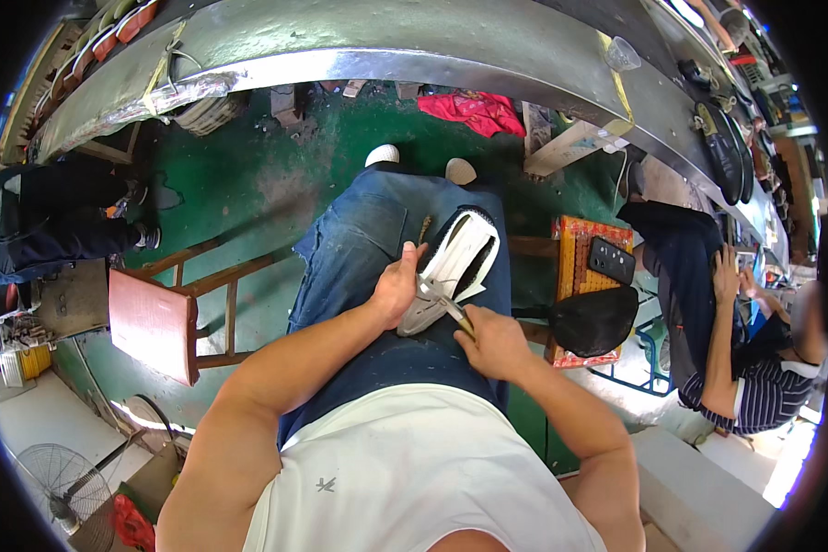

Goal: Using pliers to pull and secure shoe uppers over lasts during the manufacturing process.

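Note:
Across my lap lies a half-made shoe [467, 253], bottom up, with a long white insole, a dark edge round its far end and a grey near end. My left hand [397, 287] is closed on its left side, thumb pointing up along the edge. In my right hand [494, 342] I grip a silver metal tool with a yellowish handle, which looks like a pair of pincers [455, 311]. Its metal end touches the grey near part of the shoe. My fingers partly hide the handle and the shoe's left side.
A long metal workbench [359, 64] runs across ahead. On the left stands a wooden stool [154, 322]; at right, a beaded seat [575, 267] holds a phone [612, 260] and a black round-ended thing [595, 321]. Co-workers sit at far left and right. A red cloth [474, 112] lies under the bench.

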